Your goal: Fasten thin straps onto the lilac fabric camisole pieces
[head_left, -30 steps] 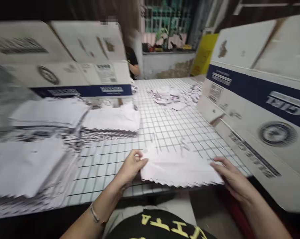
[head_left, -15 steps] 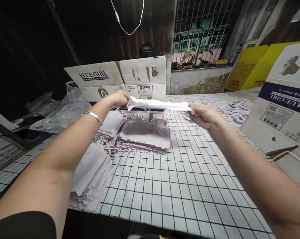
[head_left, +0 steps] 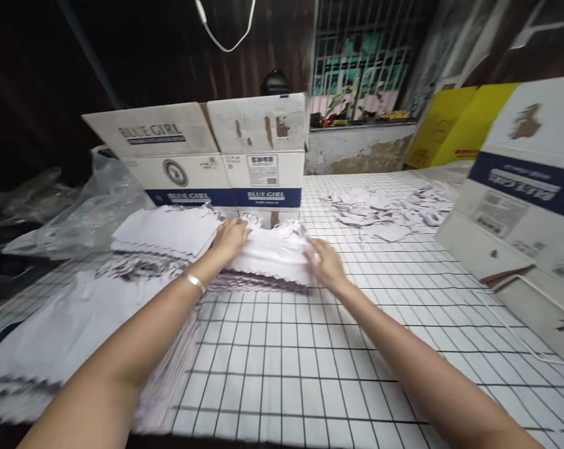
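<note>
A pale lilac-white fabric piece [head_left: 272,254] with a wavy edge lies on top of the middle stack, spread between my two hands. At its left end, my left hand [head_left: 233,239] has its fingers closed on the cloth. My right hand [head_left: 326,262] pinches the right edge, its fingertips somewhat blurred. Under the piece, the scalloped edges of the stack [head_left: 258,284] show. To the left sit another fabric stack [head_left: 165,227] and a larger one [head_left: 71,318] nearer me, partly behind my left forearm.
A white and blue carton [head_left: 263,168] stands behind the stacks. Loose fabric scraps [head_left: 380,209] are heaped at the back right of the grid-patterned tablecloth [head_left: 272,355]. A second carton [head_left: 506,206] borders the right side. Clear plastic bags [head_left: 99,199] lie at the left.
Both hands have come down and nearer with the fabric piece, from stretched taut in the air to lying on the middle stack. The view has shifted slightly.
</note>
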{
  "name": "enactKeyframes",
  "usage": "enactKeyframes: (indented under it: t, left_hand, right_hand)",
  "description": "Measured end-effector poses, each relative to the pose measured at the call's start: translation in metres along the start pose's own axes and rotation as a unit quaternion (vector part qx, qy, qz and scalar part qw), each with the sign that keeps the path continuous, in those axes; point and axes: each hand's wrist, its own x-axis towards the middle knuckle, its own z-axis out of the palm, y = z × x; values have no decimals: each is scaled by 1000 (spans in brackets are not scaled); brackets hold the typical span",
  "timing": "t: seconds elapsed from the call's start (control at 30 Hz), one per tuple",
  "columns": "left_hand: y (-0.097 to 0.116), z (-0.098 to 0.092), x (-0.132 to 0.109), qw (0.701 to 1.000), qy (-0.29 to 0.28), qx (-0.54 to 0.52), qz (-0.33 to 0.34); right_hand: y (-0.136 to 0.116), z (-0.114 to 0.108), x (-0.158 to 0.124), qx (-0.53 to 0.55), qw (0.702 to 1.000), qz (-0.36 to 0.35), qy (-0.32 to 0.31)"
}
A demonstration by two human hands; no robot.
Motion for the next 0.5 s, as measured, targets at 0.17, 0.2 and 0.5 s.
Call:
enactKeyframes:
  t: [0.17, 0.2, 0.5]
  left_hand:
    - [-5, 34, 1, 993, -66, 1, -103]
    - [-9, 39, 4, 991, -71, 5, -111]
    - [2, 42, 9, 992, -23, 91, -89]
  right_hand:
    - [-15, 36, 48, -89, 971, -38, -221]
    - [-15, 42, 57, -92, 966, -24, -240]
    - [111, -49, 80, -119, 992, 29, 28]
